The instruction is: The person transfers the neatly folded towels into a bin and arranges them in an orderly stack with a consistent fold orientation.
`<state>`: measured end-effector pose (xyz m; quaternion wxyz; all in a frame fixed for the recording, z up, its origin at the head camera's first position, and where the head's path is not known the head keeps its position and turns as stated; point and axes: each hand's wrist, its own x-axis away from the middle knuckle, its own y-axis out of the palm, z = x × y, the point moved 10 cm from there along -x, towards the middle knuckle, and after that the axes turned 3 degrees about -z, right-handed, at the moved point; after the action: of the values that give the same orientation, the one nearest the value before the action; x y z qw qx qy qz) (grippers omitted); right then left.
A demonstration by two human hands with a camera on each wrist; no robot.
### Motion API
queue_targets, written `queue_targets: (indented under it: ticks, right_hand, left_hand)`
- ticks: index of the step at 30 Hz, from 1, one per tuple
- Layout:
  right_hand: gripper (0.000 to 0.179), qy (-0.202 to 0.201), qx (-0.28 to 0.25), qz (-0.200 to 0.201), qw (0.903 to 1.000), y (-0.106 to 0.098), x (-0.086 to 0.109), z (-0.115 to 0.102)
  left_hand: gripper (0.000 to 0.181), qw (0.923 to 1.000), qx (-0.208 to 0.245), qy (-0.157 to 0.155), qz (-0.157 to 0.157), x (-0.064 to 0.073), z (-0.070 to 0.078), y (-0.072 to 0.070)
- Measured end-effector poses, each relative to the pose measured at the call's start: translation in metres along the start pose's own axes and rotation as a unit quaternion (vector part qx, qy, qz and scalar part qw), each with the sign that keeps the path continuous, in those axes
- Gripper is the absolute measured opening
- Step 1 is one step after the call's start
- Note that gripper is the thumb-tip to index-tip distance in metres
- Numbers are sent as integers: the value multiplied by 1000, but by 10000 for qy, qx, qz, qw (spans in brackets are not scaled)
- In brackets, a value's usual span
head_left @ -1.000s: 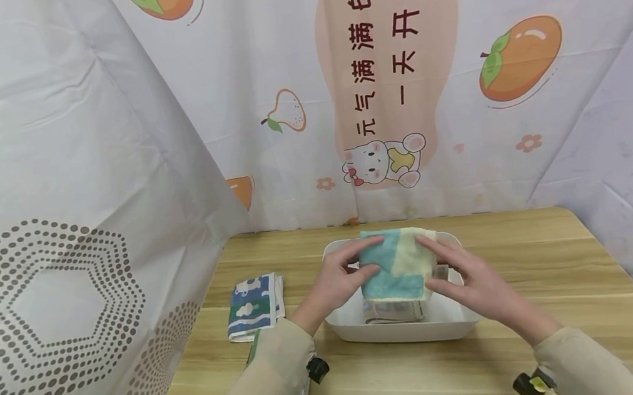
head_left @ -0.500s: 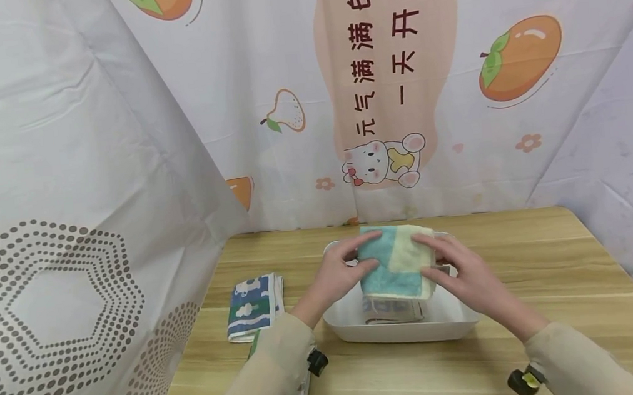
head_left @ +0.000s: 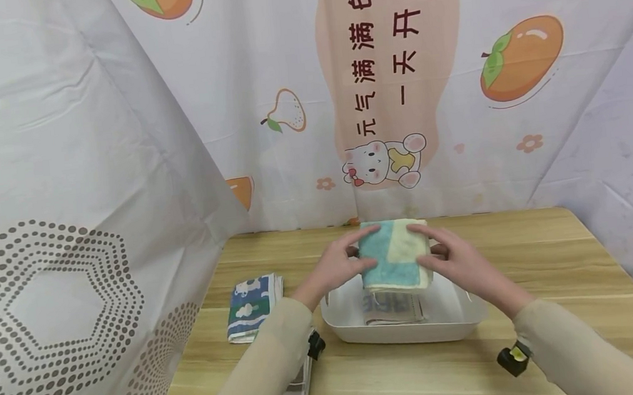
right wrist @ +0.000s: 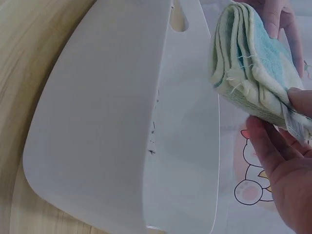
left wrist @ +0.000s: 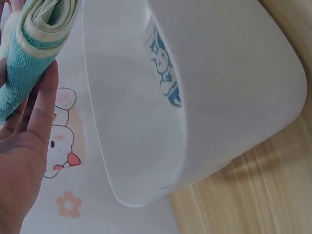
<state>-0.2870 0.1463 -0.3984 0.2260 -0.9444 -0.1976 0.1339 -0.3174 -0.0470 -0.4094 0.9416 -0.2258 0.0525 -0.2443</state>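
Note:
A folded towel (head_left: pixel 394 256) in teal and pale yellow is held up over a white plastic basin (head_left: pixel 402 333). My left hand (head_left: pixel 340 263) grips its left side and my right hand (head_left: pixel 453 259) its right side, thumbs on the front and fingers behind. The right wrist view shows the towel's (right wrist: pixel 248 63) stacked layers and a small white tag (right wrist: pixel 293 122). Inside the basin, below the held towel, lies another folded towel (head_left: pixel 394 310), beige with blue figures; the left wrist view shows part of its blue print (left wrist: pixel 165 73).
Left of the basin a blue and green patterned folded towel (head_left: pixel 251 308) lies on the wooden table (head_left: pixel 538 278). Nearer, a stack of folded cloths (head_left: pixel 299 381) is partly hidden by my left sleeve. A printed curtain (head_left: pixel 292 181) hangs behind the table's far edge.
Both hands have raised the teal and yellow towel slightly, uncovering more of the towel in the basin. My left forearm has shifted, showing more of the near stack.

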Motion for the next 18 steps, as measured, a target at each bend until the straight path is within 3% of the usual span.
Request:
queue_targets:
  ticks: [10, 18]
  right_hand:
    - [73, 306, -207, -419, 9984, 5, -10, 15]
    - [88, 684, 412, -665, 9946, 11, -16, 27]
  left_hand:
    - [81, 9979, -404, -389, -327, -9, -12, 4]
    - [93, 9945, -715, -542, -542, -13, -22, 6]
